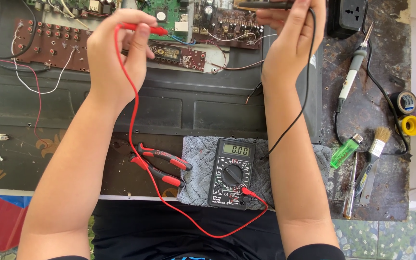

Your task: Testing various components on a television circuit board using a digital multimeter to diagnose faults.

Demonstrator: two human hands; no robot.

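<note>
Pinching the red probe [143,29] in your left hand [116,53], its long axis sideways, tip pointing right; your right hand [292,36] fingers grip the black probe [266,5] (far edge), both over the circuit boards [217,21].

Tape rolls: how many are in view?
2, both at the bench's right edge: a black tape roll and, just below it, a smaller yellow tape roll. More may lie out of frame.

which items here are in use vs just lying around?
In use:
left hand holding red probe
right hand holding black probe
multimeter
circuit boards

Lying about:
pliers
soldering iron
green lighter
brush
tape rolls
</note>
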